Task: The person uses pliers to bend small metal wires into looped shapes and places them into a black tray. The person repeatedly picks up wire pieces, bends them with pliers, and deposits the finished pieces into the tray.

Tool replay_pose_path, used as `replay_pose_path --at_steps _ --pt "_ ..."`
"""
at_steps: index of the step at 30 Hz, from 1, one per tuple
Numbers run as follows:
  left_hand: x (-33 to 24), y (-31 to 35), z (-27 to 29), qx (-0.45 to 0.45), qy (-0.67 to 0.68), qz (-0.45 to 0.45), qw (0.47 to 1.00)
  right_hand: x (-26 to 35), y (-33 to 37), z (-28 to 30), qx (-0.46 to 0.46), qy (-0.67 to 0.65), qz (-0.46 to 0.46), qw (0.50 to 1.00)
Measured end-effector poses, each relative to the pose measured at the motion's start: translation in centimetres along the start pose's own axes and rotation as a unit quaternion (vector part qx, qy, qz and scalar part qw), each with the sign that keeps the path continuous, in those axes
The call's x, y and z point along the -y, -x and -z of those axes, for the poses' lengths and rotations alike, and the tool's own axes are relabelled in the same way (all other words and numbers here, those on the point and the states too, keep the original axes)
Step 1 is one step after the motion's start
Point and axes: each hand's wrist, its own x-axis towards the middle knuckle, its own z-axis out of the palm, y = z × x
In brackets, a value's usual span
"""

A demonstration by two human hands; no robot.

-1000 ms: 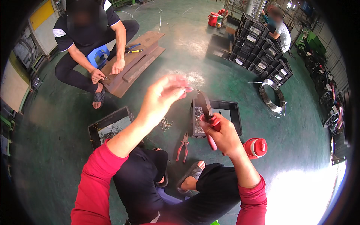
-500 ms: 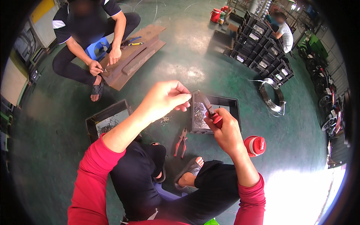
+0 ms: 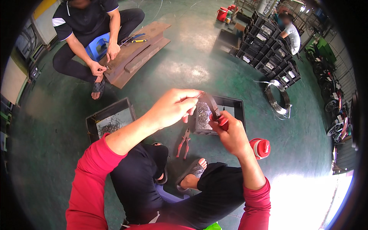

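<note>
Red-gripped pliers [image 3: 212, 105] are in my right hand [image 3: 233, 135], its fingers wrapped round the handles and the jaws tilted up to the left. My left hand [image 3: 174, 108] is pinched at the jaw tips, holding a thin piece of wire [image 3: 199, 94], mostly hidden by the fingers. Beneath both hands stands a black crate [image 3: 237, 109] with many small bent wire pieces. A second pair of red-handled pliers [image 3: 184, 143] lies on the floor by my feet. To the left, another black crate [image 3: 92, 126] holds a heap of small wire pieces [image 3: 109, 127].
A red jug [image 3: 260, 148] stands right of my right forearm. Far left, a co-worker [image 3: 84, 42] sits beside a rusty steel beam [image 3: 138, 53] with tools on it. Stacked black crates [image 3: 264, 46] and a wire coil [image 3: 278, 99] are at the far right, near another person [image 3: 292, 34].
My left hand has dropped slightly, its index finger now stretched along to the jaw tips. The pliers stay almost in place. The co-worker's hands have shifted a little.
</note>
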Motion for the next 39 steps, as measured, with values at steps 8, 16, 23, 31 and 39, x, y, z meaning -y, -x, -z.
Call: replay_pose_path --at_steps 8,16,23,31,39 --pt "-0.3 0.7 -1.4 -0.051 -0.065 -0.035 0.996 -0.6 -0.2 -0.7 -0.021 0.015 0.018 1.000" --pt "0.0 0.9 -1.5 -0.069 -0.074 -0.058 0.993 -1.0 -0.4 -1.3 -0.019 0.022 0.010 1.000" --pt "0.2 0.7 -1.2 -0.063 -0.074 -0.039 0.995 -1.7 -1.0 -2.0 -0.059 0.048 0.065 0.995" --pt "0.5 -0.5 0.4 0.020 0.055 -0.037 0.998 -0.8 -1.2 -0.8 -0.010 -0.015 -0.007 1.000" --pt "3.5 -2.8 3.5 -0.073 -0.065 -0.007 0.995 -1.7 -0.8 1.9 0.078 -0.031 -0.070 0.994"
